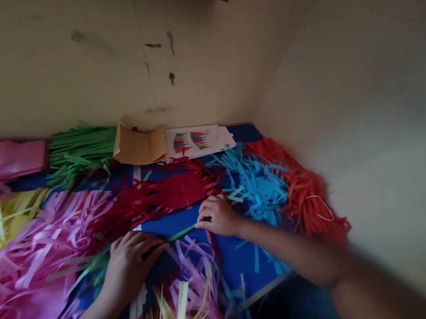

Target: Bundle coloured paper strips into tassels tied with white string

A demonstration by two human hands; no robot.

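From where I stand, a scuffed beige wall (80, 66) rises behind the blue-topped desk (230, 261). The biggest heap on it is pink fringed tissue paper (29, 311), spread along the person's left. Orange-red fringed paper (304, 196) lies over at the right, with light-blue fringed paper (267, 189) beside it, and dark-red fringed paper (178, 189) lies just beyond the hands.

The left hand (128, 259) has its grip together, thumb and fingers clamped on one end of a narrow, bright green strip (182, 233), apparently paper. The right hand (219, 215) pinches the other end, fingertips together. That strip runs nearly straight between them, over the middle of the desk, slanting up toward the right.

I'd say an even, gentle pull works best here: enough to hold the strip flat, not so much that it tears. Pinching close to both ends and staying above the loose purple ribbons (194, 254) should prevent snags.
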